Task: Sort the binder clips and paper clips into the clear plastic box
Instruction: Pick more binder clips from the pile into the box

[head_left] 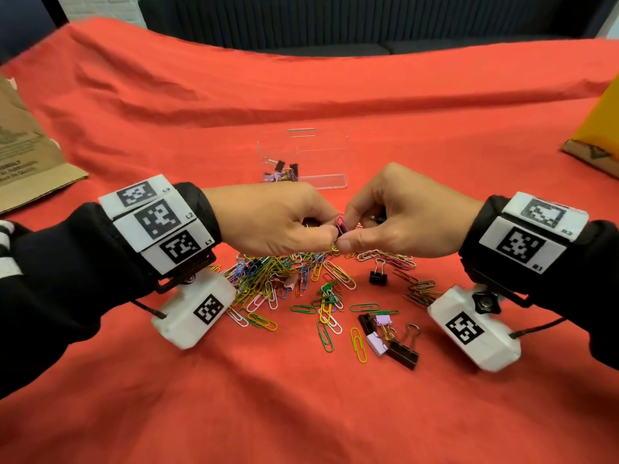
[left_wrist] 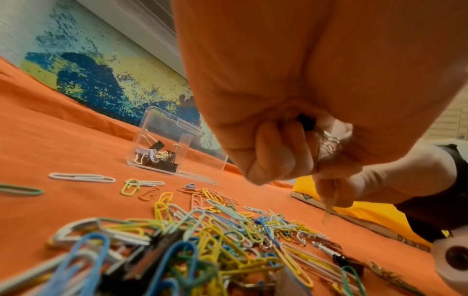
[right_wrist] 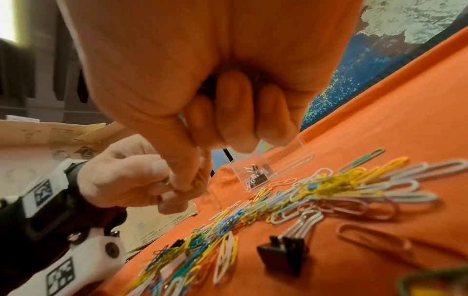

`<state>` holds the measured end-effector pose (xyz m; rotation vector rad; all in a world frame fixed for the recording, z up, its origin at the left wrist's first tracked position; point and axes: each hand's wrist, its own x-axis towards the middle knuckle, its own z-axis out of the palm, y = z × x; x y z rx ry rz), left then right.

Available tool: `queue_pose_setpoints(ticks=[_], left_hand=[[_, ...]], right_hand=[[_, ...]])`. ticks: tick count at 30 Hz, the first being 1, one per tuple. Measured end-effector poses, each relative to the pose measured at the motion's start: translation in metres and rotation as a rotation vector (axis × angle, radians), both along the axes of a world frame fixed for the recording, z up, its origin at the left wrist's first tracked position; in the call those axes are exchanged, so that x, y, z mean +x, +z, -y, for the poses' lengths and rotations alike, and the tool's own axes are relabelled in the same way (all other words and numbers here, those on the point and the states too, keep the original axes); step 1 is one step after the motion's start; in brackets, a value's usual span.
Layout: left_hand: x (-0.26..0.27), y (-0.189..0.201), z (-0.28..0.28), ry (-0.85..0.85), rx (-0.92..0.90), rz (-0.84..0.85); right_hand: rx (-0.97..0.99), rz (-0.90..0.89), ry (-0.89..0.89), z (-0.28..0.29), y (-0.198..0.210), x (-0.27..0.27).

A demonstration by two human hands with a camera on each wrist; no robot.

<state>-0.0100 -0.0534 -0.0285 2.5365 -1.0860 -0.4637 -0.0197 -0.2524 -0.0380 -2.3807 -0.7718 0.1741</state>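
The task looks barely begun; the clear box (head_left: 303, 159), above centre of the head frame on the red surface (head_left: 301, 413), holds only a few binder clips in its left part, its right part apparently bare; the left hand (head_left: 274, 222) and right hand (head_left: 402, 219) meet at centre, both grips pinching a pink binder clip (head_left: 341, 226) with a paper clip seemingly caught on it; the paper clips (head_left: 294, 286) and several binder clips (head_left: 392, 339) lie loose below, unsorted.
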Motion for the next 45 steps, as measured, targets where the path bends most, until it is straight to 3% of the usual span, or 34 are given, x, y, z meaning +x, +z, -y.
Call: queue_pose_setpoints(ticks=[6, 18, 23, 29, 34, 38, 40, 45], left_hand=[[0.002, -0.001, -0.002, 0.114, 0.017, 0.007], [-0.005, -0.003, -0.003, 0.077, -0.032, 0.010], [-0.007, -0.002, -0.006, 0.057, -0.107, -0.047], [-0.006, -0.004, -0.006, 0.088, -0.167, -0.165], [-0.005, -0.011, -0.005, 0.229, -0.382, -0.498], [-0.002, -0.009, -0.007, 0.276, -0.509, -0.601], [0.000, -0.008, -0.008, 0.279, -0.498, -0.534], [-0.004, -0.006, -0.003, 0.158, -0.317, -0.113]], right_hand=[[-0.008, 0.174, -0.110, 0.001, 0.000, -0.005], [0.086, 0.114, -0.067, 0.004, 0.000, -0.005], [-0.033, 0.056, -0.040, 0.008, 0.008, -0.005], [0.045, 0.023, -0.013, 0.005, 0.008, -0.004], [0.138, 0.041, -0.124, 0.008, 0.003, 0.004], [0.219, 0.023, -0.154, 0.010, 0.001, 0.006], [0.248, 0.001, -0.158, 0.010, 0.000, 0.005], [0.261, -0.003, -0.158, 0.008, 0.000, 0.003]])
